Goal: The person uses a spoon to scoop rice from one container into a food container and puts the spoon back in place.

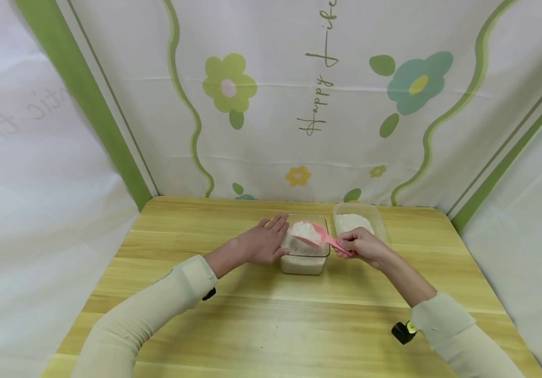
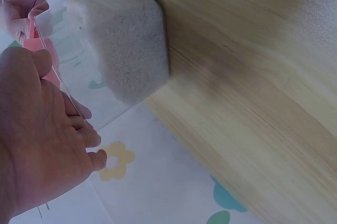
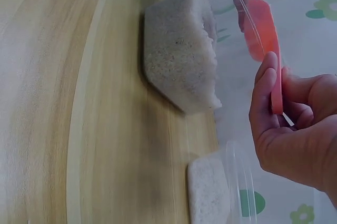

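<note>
My right hand (image 1: 364, 247) grips the handle of a pink scoop (image 1: 325, 239), with the thumb on one side and fingers curled on the other. The scoop is heaped with white rice-like grains (image 1: 305, 231) and held over a clear, squarish container (image 1: 305, 266). In the left wrist view, the same grains (image 2: 129, 45) fill the lower part of that container. Along its left rim lies my left hand (image 1: 266, 244), fingers extended and fingertips right at the edge. The right wrist view shows the scoop (image 3: 263, 29) from below, level with the container's rim.
Just right and slightly behind stands a lower clear tub (image 1: 378, 216), partly filled with white grains (image 1: 353, 223). Both containers are on a wooden table (image 1: 261, 325) near its back edge. A white flowered curtain (image 1: 271, 142) hangs behind the table, with fabric at both sides.
</note>
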A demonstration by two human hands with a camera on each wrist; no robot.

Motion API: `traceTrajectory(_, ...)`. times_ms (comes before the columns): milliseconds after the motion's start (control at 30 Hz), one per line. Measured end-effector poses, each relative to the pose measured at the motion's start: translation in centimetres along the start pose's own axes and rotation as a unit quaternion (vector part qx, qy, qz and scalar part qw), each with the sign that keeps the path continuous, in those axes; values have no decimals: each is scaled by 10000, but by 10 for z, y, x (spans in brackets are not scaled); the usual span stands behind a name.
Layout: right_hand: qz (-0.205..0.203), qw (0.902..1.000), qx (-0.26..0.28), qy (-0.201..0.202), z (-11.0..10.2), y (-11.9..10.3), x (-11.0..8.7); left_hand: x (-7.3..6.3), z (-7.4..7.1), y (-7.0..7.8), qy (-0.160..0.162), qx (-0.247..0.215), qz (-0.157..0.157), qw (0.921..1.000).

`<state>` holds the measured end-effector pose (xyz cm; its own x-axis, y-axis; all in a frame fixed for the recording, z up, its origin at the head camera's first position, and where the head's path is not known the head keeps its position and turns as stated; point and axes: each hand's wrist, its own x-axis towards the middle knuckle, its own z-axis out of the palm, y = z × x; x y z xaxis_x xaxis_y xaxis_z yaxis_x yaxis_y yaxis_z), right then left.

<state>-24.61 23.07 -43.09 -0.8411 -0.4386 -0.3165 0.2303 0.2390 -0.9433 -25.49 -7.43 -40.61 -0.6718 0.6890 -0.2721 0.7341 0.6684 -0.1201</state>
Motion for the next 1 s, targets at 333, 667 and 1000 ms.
traceTrajectory(333,62,9999,-79,123,-9,-6,-8,2,0,0,1,-33,34,10000)
traceTrajectory(667,94,9995,-121,277,-21,-6,-19,0,-3,1,-19,-1,37,10000)
traceTrajectory(1000,68,9991,-24,411,-34,-1,-32,0,-2,2,-63,48,14,10000)
